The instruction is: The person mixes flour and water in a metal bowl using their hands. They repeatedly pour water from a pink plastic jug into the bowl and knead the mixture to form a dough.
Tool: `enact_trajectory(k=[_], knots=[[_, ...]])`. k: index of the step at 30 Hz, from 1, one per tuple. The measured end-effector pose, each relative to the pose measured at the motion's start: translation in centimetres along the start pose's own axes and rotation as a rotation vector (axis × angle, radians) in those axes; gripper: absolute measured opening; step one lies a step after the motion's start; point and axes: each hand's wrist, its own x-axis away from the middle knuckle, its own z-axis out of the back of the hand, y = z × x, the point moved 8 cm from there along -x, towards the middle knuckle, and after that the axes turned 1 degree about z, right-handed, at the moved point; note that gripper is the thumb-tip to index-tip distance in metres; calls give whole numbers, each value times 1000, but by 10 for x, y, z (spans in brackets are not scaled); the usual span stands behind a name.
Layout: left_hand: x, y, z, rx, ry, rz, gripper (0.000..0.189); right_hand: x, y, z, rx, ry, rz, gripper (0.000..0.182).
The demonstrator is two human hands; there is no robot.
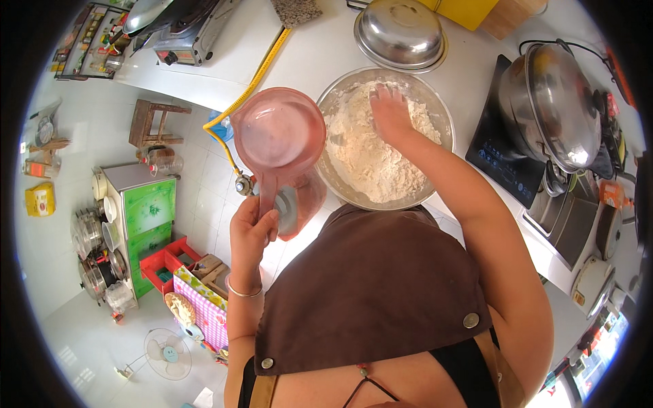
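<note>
My left hand (252,224) grips the handle of a pink translucent plastic water ladle (279,133), held just left of a wide metal bowl (445,120). Some clear water seems to lie in the ladle, though its amount is hard to tell. The bowl contains shaggy, crumbly flour dough (380,168), and flour clings to its inner wall. Over the bowl's upper part, my right hand (390,113) rests in the flour with its fingers spread; the fingertips are dusted and partly buried. Whether it grasps any dough cannot be seen.
Beyond the bowl lies an upturned metal basin (403,30). At right, a lidded steel pot (548,107) stands on a black induction cooker (502,153), near a sink (566,224). A yellow gas hose (255,79) crosses the counter's edge at left, below a gas stove (189,41).
</note>
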Motion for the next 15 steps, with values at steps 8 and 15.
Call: enact_trajectory(k=[8, 15], knots=[[-53, -9, 8, 438, -31, 41, 10, 48, -74, -32, -209, -356, 439, 28], [-141, -33, 4, 389, -32, 27, 7, 94, -79, -14, -293, -459, 659, 22]])
